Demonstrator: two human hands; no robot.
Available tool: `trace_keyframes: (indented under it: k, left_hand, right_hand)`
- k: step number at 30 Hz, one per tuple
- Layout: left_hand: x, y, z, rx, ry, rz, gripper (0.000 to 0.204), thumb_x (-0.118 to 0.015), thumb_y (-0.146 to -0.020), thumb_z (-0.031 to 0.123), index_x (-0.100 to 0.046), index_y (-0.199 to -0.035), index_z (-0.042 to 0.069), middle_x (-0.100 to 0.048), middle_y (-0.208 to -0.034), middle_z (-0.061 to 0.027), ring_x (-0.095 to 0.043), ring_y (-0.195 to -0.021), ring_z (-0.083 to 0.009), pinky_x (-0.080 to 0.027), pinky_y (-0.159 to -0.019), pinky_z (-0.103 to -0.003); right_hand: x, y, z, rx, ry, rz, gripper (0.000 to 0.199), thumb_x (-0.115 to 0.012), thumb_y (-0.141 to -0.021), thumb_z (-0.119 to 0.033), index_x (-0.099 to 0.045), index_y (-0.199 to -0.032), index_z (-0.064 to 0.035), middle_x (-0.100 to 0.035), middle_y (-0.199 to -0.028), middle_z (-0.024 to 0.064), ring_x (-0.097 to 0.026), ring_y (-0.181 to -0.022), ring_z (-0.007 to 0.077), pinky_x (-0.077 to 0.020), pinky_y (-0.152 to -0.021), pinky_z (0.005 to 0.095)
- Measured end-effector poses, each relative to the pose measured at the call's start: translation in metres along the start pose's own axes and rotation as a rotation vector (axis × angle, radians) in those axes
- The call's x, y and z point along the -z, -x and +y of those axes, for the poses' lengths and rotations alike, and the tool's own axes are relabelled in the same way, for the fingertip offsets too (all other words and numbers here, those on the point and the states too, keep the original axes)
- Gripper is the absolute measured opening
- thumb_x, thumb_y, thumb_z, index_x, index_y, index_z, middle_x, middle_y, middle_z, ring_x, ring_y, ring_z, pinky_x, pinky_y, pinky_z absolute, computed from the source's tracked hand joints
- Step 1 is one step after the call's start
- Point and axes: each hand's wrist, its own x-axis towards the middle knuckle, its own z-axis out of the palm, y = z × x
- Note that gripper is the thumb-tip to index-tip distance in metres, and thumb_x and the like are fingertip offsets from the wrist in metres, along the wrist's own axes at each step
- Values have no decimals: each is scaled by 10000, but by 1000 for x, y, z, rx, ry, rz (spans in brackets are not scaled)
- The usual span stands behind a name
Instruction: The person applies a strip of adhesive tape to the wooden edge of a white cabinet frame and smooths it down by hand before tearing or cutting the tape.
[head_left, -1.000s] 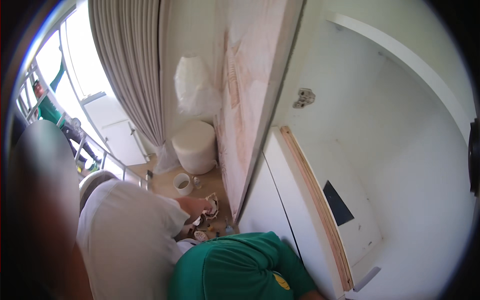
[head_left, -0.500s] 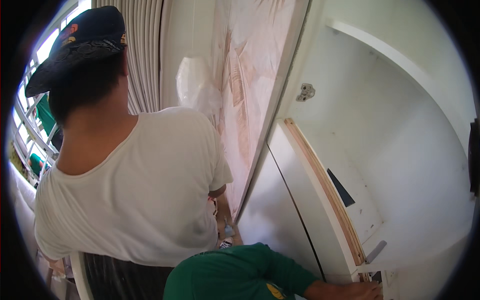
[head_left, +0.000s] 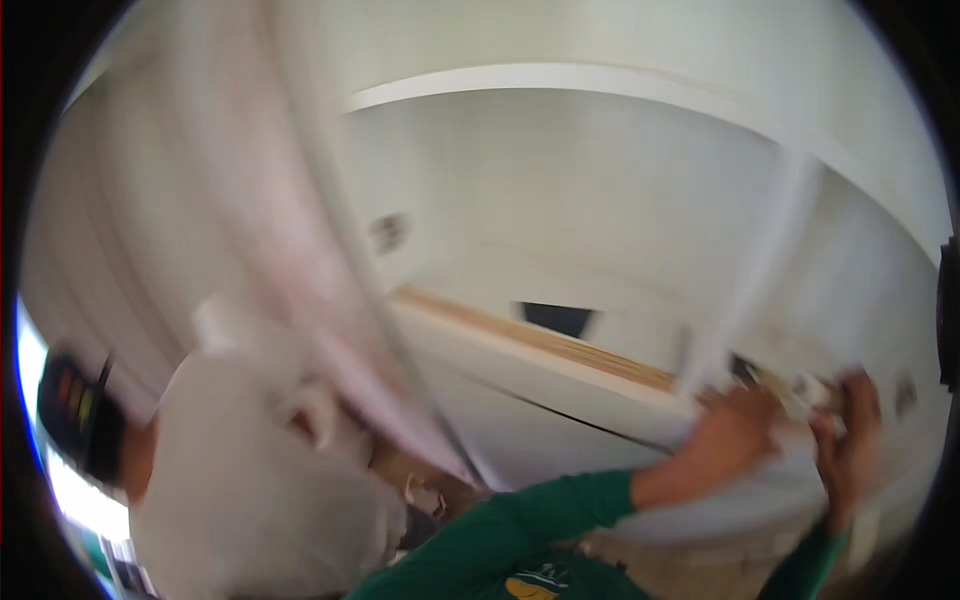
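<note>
Nearest the camera, two green sleeves (head_left: 520, 530) rise from the lower edge, the left one long and bent, the right one only a sliver by the lower right rim. The left hand (head_left: 730, 435) is raised in front of the white cabinet (head_left: 620, 230), and the right hand (head_left: 848, 430) stands just beside it, to its right. Both are badly blurred. Between and just above them is a small pale thing (head_left: 800, 385) with brownish and white patches. Both hands seem to touch it, but whether their fingers are closed on it or spread open I cannot tell, nor what the thing is.

Just behind the hands runs a white panel (head_left: 530, 385) with a bare wooden edge (head_left: 540, 340) along its top, slanting down to the right. A small dark rectangular opening (head_left: 556, 318) sits just above that edge.

At lower left, another person in a white shirt (head_left: 250, 480) and a dark cap (head_left: 75, 410) bends low, close beside the panel.

Farther back, the cabinet's pale inner wall curves under a white arched rim, with a small metal fitting (head_left: 388, 232) on its left side. A pinkish streaked wall (head_left: 230, 200) fills the far left.
</note>
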Motion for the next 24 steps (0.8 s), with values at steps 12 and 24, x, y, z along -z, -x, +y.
trace_keyframes:
  k: [12, 24]
  left_hand:
    - [82, 12, -29, -38, 438, -186, 626, -683, -1054, 84, -455, -1627, -21, -633, -1424, -251, -641, -1316, -444, -540, -1076, -521]
    - [106, 0, 0, -114, 10, -277, 668, -544, -1198, 506, -492, -1627, -4, -679, -1407, -251, -667, -1298, -363, -554, -1031, -416]
  right_hand:
    - [20, 14, -93, -107, -106, -134, 622, -795, -957, -674, -603, -1065, -92, -658, -878, 119, -649, -839, 405, -498, -784, 495]
    - [-22, 10, -29, -24, -93, -231, 583, -698, -1043, -633, -673, -1022, -50, -717, -904, 156, -718, -906, 415, -570, -831, 524]
